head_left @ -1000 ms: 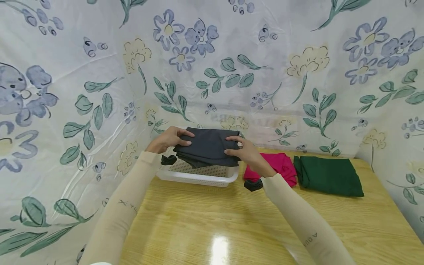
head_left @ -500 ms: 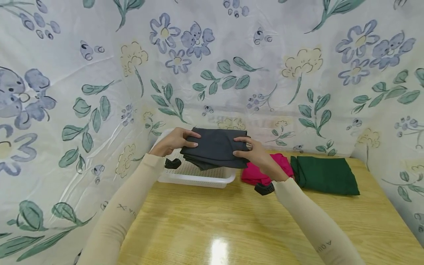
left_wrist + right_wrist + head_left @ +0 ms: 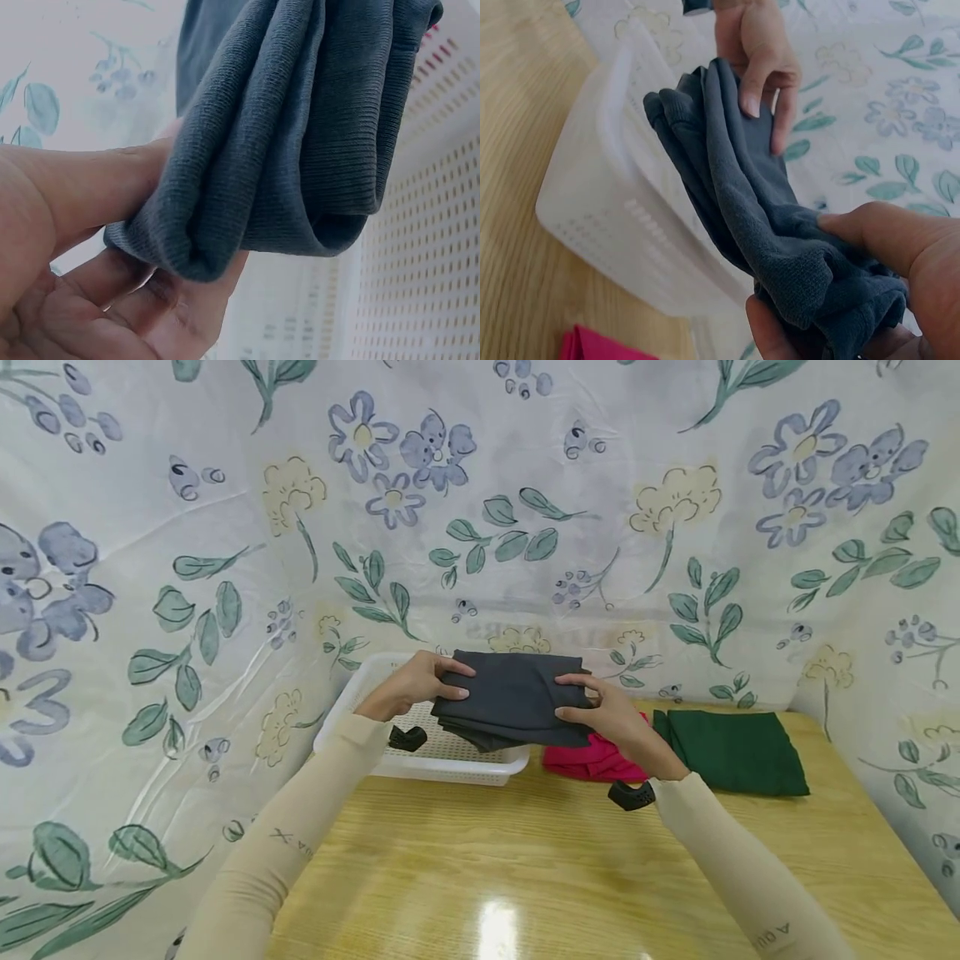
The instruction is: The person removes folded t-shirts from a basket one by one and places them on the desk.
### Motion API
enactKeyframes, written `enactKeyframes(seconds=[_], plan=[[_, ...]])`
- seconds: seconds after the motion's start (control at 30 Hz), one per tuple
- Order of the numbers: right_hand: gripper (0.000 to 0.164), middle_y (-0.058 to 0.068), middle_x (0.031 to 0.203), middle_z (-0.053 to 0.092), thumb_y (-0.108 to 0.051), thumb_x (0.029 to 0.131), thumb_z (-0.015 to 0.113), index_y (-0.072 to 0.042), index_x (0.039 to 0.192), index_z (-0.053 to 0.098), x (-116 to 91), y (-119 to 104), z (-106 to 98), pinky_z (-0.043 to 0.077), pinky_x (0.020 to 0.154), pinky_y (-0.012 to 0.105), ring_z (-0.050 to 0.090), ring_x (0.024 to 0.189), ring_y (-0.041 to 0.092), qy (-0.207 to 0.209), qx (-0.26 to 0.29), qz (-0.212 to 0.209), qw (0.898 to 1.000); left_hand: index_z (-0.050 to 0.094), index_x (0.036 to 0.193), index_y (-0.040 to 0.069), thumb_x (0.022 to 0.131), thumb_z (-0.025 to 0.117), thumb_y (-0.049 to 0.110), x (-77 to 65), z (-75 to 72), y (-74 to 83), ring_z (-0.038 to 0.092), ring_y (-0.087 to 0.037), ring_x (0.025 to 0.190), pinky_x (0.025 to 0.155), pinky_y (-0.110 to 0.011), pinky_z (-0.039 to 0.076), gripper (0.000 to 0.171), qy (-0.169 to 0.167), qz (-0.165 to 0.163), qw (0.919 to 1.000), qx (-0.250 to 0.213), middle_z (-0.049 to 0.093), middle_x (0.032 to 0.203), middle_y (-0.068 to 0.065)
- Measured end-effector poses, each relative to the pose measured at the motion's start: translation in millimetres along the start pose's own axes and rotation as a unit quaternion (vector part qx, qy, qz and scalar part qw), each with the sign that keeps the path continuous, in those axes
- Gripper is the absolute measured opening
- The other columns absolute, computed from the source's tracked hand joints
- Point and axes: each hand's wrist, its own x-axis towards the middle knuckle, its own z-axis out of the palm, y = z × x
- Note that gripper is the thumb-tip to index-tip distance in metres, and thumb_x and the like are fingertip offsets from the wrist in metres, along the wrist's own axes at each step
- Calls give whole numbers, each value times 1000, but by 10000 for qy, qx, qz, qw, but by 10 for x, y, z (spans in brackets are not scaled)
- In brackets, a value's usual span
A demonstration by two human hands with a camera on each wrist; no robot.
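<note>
A folded dark grey cloth garment [image 3: 513,697] is held up between both hands, above the right part of a white plastic basket [image 3: 450,768]. My left hand [image 3: 412,685] pinches its left end, thumb on the near side and fingers behind or beneath. At the opposite end my right hand [image 3: 618,718] grips the cloth the same way. Several folded layers and a ribbed edge of the garment [image 3: 345,112] show in the left wrist view. In the right wrist view the garment [image 3: 742,195] spans from one hand to the other, over the basket's rim [image 3: 622,142].
A folded pink cloth [image 3: 592,760] lies on the wooden table [image 3: 465,852] right of the basket, partly hidden by the right hand. Further right lies a folded dark green cloth [image 3: 738,752]. A floral curtain [image 3: 480,560] hangs behind and on both sides.
Both hands have shifted to the right with the grey garment, so more of the basket's left side shows. The garment now covers part of the pink cloth. Both grips stay the same.
</note>
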Motion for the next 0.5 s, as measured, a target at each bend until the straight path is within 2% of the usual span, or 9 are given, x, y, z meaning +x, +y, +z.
enactKeyframes(seconds=[0.1, 0.27, 0.4, 0.5], plan=[[58, 20, 146, 52, -24, 95, 77, -28, 148, 55, -48, 60, -99, 56, 91, 41, 67, 113, 31, -61, 37, -47, 10000, 67, 137, 9, 93, 76, 3, 28, 77, 47, 66, -33, 116, 84, -39, 60, 45, -88, 43, 9999, -56, 54, 147, -18], [59, 16, 152, 45, -25, 96, 76, -27, 150, 52, -144, 140, -248, 56, 91, 43, 65, 114, 34, -127, 98, -79, 9998, 67, 137, 10, 93, 76, 3, 61, 211, 124, 68, -31, 113, 85, -40, 59, 45, -183, 152, 9997, -58, 56, 145, -18], [58, 11, 162, 32, -32, 96, 76, -29, 149, 54, -223, 204, -358, 51, 97, 49, 47, 135, 39, 10, -343, -122, 9993, 68, 136, 11, 92, 76, 3, 70, 334, 181, 69, -29, 109, 82, -38, 60, 45, -228, 250, 9994, -10, 57, 144, -16], [58, 7, 166, 24, -34, 95, 76, -29, 149, 55, -276, 248, -433, 49, 98, 50, 36, 142, 40, 81, -593, -189, 9980, 69, 135, 11, 92, 77, 2, 79, 424, 219, 70, -28, 107, 80, -36, 60, 45, -245, 292, 9993, -2, 56, 145, -16]])
